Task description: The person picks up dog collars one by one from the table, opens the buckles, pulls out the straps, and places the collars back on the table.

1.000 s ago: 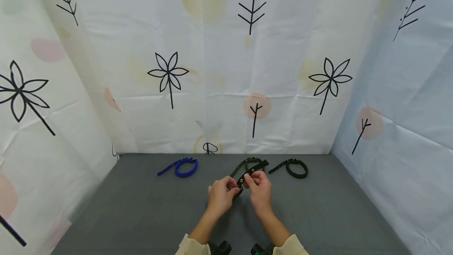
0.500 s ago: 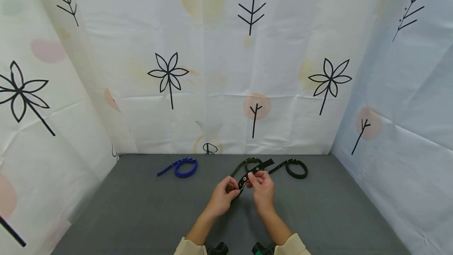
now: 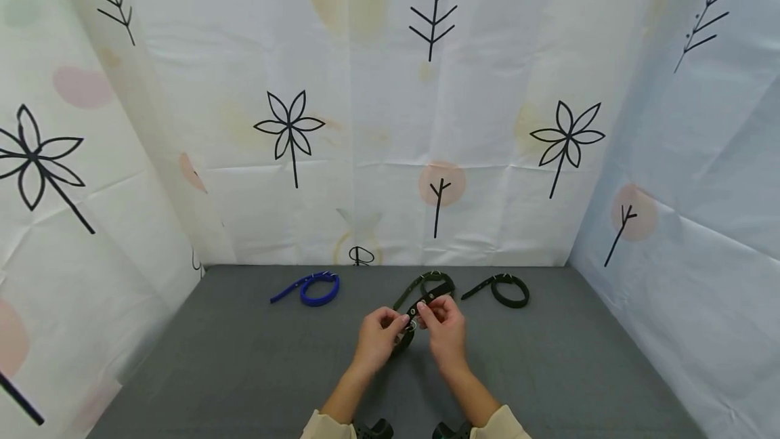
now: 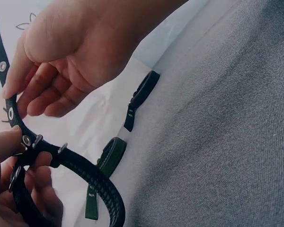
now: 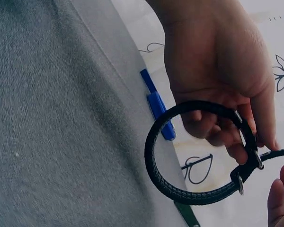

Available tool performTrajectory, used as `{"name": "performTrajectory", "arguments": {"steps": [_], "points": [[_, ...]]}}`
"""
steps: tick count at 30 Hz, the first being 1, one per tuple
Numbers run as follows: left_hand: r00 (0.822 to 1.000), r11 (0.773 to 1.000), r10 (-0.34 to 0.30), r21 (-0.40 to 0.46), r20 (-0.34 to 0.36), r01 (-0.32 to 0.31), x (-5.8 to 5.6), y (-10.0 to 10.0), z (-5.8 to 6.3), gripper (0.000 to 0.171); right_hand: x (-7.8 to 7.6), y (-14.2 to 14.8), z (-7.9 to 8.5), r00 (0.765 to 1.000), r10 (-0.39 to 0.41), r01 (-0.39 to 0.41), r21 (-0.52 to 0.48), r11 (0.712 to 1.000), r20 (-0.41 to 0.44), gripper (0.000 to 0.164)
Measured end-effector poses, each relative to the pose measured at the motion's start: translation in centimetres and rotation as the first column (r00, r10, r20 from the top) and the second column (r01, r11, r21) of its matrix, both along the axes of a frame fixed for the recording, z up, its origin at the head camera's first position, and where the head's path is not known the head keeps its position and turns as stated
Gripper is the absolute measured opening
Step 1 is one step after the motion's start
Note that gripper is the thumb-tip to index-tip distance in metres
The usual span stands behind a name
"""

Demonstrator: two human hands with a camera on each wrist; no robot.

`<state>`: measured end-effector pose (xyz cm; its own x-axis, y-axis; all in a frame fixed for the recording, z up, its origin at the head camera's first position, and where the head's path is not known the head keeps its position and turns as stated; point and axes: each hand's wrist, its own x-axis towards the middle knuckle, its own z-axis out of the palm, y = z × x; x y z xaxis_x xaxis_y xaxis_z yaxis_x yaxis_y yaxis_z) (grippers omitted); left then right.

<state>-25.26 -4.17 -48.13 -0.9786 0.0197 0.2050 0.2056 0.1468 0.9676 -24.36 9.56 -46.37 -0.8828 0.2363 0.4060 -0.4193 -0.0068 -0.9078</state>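
Note:
A black dog collar [image 3: 419,308], looped into a ring, is held above the table between both hands. My left hand [image 3: 374,339] pinches it near the buckle, where the strap end passes through. My right hand [image 3: 447,335] pinches the free strap end between thumb and fingers. Metal eyelets [image 4: 2,66] run along that end in the left wrist view. From the right wrist side, the round braided loop [image 5: 154,158] hangs below the metal rings and keeper. Fingers partly hide the buckle itself.
Along the back of the grey table [image 3: 256,371] lie a coiled blue collar [image 3: 319,299], a green collar [image 3: 420,281] behind my hands, and another black collar [image 3: 512,303] on the right. A patterned white curtain [image 3: 390,215] rises behind and at both sides.
The strap end first shifted up and right, then came back down and left with my right hand. My left fingers now pinch higher on the strap, and the loop shows below them.

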Motion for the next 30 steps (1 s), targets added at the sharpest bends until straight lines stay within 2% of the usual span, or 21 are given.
{"name": "performTrajectory", "arguments": {"steps": [4,7,10,14,17,21,25,30], "points": [[1.0,0.999,0.008,0.034,0.008,-0.008,0.0,-0.2,0.2,0.022,0.9,0.0,1.5,0.997,0.036,-0.031,0.072,0.997,-0.075,0.01],[0.999,0.997,0.001,0.08,0.034,-0.004,0.0,-0.3,0.4,0.022,1.2,0.3,1.8,0.993,0.076,-0.062,0.147,0.987,-0.086,0.01],[0.997,0.99,-0.019,0.139,0.069,0.009,-0.1,-0.6,0.6,0.023,1.5,0.7,1.8,0.991,0.117,-0.094,0.263,0.96,-0.072,0.015],[0.992,0.978,-0.056,0.207,0.112,0.032,-0.1,-1.0,0.6,0.025,1.8,1.2,1.4,0.98,0.199,-0.186,0.382,0.905,0.006,0.027],[0.988,0.968,-0.081,0.246,0.13,0.047,0.0,-1.1,0.7,0.025,1.8,1.5,1.2,0.962,0.256,-0.27,0.394,0.878,0.089,0.032],[0.986,0.957,-0.104,0.282,0.13,0.064,-0.1,-1.3,0.7,0.026,1.6,1.8,0.9,0.939,0.304,-0.342,0.375,0.861,0.159,0.027],[0.984,0.953,-0.106,0.297,0.14,0.06,-0.2,-1.6,0.4,0.022,1.5,2.1,0.8,0.926,0.341,-0.378,0.365,0.851,0.163,0.022],[0.982,0.951,-0.115,0.304,0.149,0.065,-0.4,-1.9,0.4,0.021,1.5,2.2,0.7,0.914,0.368,-0.404,0.323,0.856,0.17,0.023]]}}
